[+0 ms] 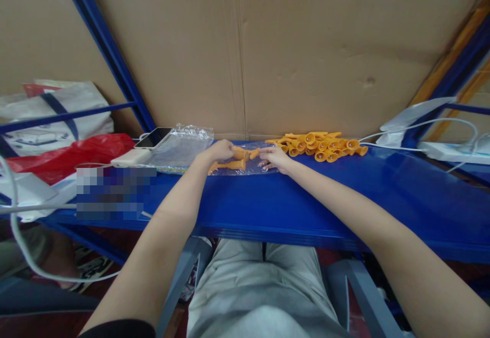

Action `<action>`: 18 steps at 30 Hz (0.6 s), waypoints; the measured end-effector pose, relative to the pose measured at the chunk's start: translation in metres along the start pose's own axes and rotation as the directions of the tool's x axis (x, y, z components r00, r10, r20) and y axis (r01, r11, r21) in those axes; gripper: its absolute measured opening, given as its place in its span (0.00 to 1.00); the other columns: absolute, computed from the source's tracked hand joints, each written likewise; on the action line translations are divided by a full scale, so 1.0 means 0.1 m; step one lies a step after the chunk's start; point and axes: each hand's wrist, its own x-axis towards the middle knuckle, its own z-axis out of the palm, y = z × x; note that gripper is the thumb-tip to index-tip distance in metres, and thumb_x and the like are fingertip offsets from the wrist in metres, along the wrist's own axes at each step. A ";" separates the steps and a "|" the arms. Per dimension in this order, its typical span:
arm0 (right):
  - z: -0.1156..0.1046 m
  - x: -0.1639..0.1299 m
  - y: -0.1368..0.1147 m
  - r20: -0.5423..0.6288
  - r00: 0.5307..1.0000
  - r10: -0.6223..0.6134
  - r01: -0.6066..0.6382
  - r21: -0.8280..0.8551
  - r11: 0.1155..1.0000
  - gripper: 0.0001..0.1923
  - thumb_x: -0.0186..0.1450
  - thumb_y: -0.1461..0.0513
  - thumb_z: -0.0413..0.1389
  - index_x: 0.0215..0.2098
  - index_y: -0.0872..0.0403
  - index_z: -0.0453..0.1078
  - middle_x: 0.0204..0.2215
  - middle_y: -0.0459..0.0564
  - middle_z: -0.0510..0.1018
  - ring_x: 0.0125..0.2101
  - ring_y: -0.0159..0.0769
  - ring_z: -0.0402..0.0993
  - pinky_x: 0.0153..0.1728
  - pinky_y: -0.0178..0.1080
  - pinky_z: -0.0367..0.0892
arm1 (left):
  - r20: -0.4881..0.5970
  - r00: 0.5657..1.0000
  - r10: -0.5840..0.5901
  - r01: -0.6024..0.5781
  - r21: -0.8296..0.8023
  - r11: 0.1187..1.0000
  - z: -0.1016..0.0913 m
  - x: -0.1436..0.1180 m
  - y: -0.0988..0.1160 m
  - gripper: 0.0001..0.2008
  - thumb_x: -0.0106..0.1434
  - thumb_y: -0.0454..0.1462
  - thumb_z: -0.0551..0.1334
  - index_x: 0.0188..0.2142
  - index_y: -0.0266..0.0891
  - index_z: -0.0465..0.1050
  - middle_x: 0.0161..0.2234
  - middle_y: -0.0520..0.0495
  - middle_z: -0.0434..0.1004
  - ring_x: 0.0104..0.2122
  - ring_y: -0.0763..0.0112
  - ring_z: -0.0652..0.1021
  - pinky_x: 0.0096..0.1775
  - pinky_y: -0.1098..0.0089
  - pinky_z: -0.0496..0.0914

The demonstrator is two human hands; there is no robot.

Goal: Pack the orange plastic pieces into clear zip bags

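Between my hands a clear plastic bag (248, 172) lies on the blue shelf, with a few orange trumpet-shaped pieces (235, 165) in or on it; the film makes it hard to tell which. My left hand (222, 150) is closed at the bag's far left side, its fingers pinching the film beside the pieces. On the right, my right hand (276, 158) reaches over the bag with fingers apart, the fingertips close to the end of one orange piece. Just beyond it lies a pile of similar orange pieces (325, 145), their flared ends mostly facing me.
A stack of clear bags (178, 149), a phone (153, 138) and a white box (130, 158) are left of my hands. A red bag (76, 157) and white cables (15, 225) sit farther left. Cardboard (291, 62) rises behind the blue shelf (275, 205). A power strip (455, 151) stands right.
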 end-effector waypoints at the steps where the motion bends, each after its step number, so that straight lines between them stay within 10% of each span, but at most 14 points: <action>1: 0.00 0.00 0.00 0.008 1.000 -0.001 0.001 -0.001 1.000 0.19 0.65 0.73 0.56 0.53 0.56 0.71 0.47 0.54 0.80 0.21 0.22 0.74 0.21 0.26 0.71 | 0.035 0.999 0.001 -0.001 -0.007 1.000 -0.01 -0.01 0.00 0.07 0.48 0.35 0.60 0.16 0.40 0.68 0.14 0.50 0.67 0.21 0.66 0.73 0.27 0.69 0.64; 9: 0.00 -0.02 -0.04 0.057 0.998 0.022 -0.017 -0.080 0.997 0.30 0.66 0.74 0.52 0.65 0.54 0.63 0.44 0.54 0.80 0.20 0.21 0.72 0.19 0.25 0.70 | 0.111 0.992 0.062 -0.049 -0.115 0.992 0.01 0.00 0.02 0.07 0.49 0.39 0.63 0.18 0.41 0.72 0.15 0.51 0.67 0.19 0.69 0.70 0.26 0.69 0.62; 18: 0.02 0.02 -0.01 -0.038 0.995 -0.093 0.087 -0.138 0.987 0.10 0.64 0.72 0.59 0.44 0.60 0.75 0.29 0.48 0.78 0.17 0.22 0.68 0.17 0.27 0.70 | 0.176 0.984 0.028 -0.025 -0.015 1.000 0.01 -0.01 0.08 0.10 0.51 0.41 0.65 0.18 0.41 0.70 0.18 0.49 0.68 0.22 0.66 0.71 0.31 0.68 0.63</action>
